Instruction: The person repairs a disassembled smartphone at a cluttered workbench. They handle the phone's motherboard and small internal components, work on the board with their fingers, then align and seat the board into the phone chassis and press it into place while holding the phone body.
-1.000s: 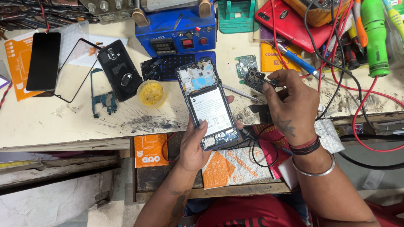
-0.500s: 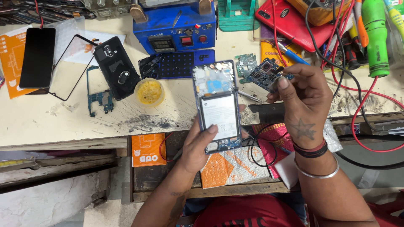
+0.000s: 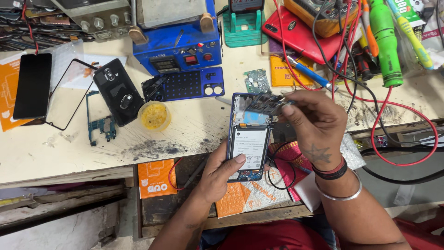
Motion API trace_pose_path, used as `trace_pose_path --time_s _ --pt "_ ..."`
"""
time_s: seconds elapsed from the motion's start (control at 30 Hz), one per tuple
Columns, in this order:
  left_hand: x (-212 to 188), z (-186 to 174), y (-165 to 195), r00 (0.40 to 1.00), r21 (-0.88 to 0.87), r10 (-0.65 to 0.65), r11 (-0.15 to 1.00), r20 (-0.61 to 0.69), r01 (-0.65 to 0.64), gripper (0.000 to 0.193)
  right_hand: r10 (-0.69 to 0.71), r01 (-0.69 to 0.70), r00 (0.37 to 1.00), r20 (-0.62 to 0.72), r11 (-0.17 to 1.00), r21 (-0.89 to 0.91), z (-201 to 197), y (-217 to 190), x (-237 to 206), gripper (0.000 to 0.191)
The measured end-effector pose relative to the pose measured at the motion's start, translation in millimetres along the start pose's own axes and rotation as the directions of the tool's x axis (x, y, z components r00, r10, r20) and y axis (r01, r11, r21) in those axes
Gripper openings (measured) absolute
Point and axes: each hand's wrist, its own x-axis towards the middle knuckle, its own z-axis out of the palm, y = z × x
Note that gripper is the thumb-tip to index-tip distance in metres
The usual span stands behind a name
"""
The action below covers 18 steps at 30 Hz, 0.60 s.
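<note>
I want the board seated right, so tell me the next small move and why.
Probably lower the circuit board into the open top end of the opened phone. The right hand pinches it just above that bare end, while the left hand steadies the phone, its battery facing up.

One head-worn camera looks steeply down from above the person's chest onto the surface, facing away from the body; both forearms enter from the bottom edge, hands close and central, clutter filling the far edge
</note>
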Motion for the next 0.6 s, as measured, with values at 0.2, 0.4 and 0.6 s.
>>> trace_pose_path --time_s 0.2,0.4,0.6 --pt "1 0 -1 1.0 0.015 -0.015 1.0 -0.005 0.015 0.045 0.019 -0.017 0.999 0.037 0.999 -0.041 3 -5 1 0.016" --pt "2 1 -1 1.0 0.043 -0.011 0.999 -0.001 0.011 0.047 0.019 -0.018 0.999 0.047 1.0 -0.021 5 -8 3 0.013" --pt "2 0 -1 1.0 0.081 -0.011 0.997 0.008 0.01 0.047 0.04 -0.032 0.997 0.06 0.993 -0.115 4 -11 4 0.014"
